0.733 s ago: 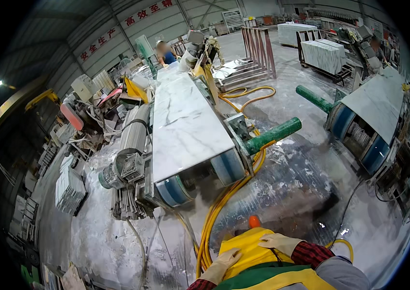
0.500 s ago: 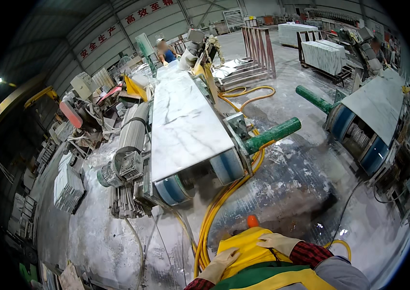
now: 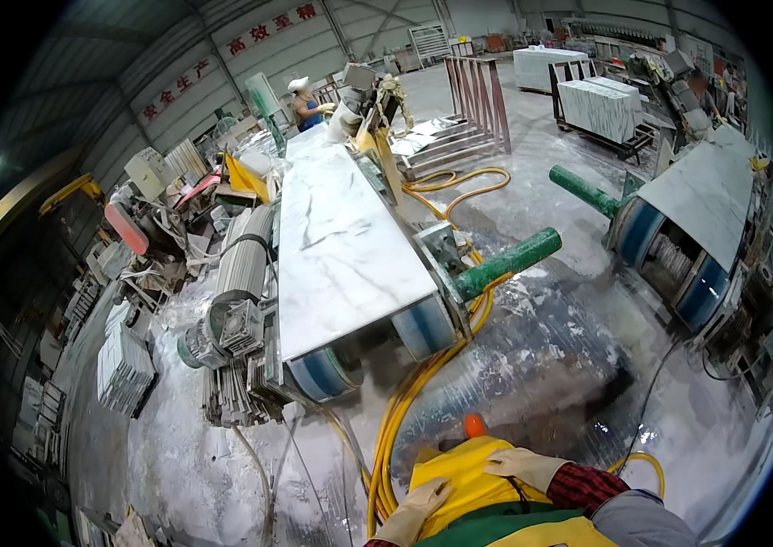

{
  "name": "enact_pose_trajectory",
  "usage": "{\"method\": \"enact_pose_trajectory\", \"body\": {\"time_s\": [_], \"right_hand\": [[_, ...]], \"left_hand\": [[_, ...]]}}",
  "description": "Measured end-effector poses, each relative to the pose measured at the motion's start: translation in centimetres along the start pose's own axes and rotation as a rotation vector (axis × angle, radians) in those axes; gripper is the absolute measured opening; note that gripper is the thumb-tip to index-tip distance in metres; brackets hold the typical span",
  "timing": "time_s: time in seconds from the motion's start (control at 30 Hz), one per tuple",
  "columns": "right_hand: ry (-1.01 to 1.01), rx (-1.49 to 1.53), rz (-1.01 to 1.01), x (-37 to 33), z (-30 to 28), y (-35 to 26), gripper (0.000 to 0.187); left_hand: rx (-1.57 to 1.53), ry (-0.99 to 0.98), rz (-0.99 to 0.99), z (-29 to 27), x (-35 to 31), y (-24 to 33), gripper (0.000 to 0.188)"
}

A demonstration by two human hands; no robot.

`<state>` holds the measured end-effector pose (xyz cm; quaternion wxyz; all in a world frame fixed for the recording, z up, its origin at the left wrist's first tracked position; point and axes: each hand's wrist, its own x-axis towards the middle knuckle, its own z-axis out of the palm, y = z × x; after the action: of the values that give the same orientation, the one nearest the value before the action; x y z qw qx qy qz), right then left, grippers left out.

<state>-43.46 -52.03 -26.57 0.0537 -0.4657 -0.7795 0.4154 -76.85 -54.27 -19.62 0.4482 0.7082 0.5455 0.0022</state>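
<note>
My left hand (image 3: 423,503), in a cream glove, lies with straightened fingers on the yellow apron (image 3: 466,465) over my front. My right hand (image 3: 525,464), gloved alike below a red-and-black checked cuff, rests flat on the same apron, a little farther right. Nothing shows in either hand. Ahead of them, out of reach of both, a long white marble slab (image 3: 350,264) with grey veins lies on a roller conveyor. Blue conveyor rollers (image 3: 423,330) show under its near end. An orange shoe tip (image 3: 475,425) pokes out beyond the apron.
Yellow hoses (image 3: 395,428) run along the wet floor beside the conveyor. A green post (image 3: 514,263) juts out to its right. A motor (image 3: 242,328) stands left of it. At the far end is a person (image 3: 306,105) in a white cap. Another slab-topped conveyor (image 3: 710,196) stands right.
The view has tilted slightly, so the conveyor sits a little lower. The far person has turned and drawn an arm back from the slab. Both my hands stay on the apron.
</note>
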Motion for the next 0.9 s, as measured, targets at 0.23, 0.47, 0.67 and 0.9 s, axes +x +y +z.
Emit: {"method": "enact_pose_trajectory", "body": {"time_s": [0.23,0.47,0.67,0.9], "right_hand": [[0.09,-0.042,-0.128,-1.2,-1.0,-2.7,0.053],[0.009,0.048,0.091,-0.9,-2.4,-4.1,0.061],[0.033,0.07,0.157,-0.9,-2.1,-4.7,0.065],[0.05,0.139,0.142,-0.8,-2.3,-4.6,0.062]], "left_hand": [[-0.015,0.028,-0.016,0.7,-0.8,-1.2,0.056],[-0.021,0.051,0.022,0.8,-0.7,-1.5,0.055],[-0.036,0.096,0.088,0.2,-1.0,-0.7,0.054],[-0.02,0.025,-0.018,-0.2,-1.0,-0.5,0.055]]}}
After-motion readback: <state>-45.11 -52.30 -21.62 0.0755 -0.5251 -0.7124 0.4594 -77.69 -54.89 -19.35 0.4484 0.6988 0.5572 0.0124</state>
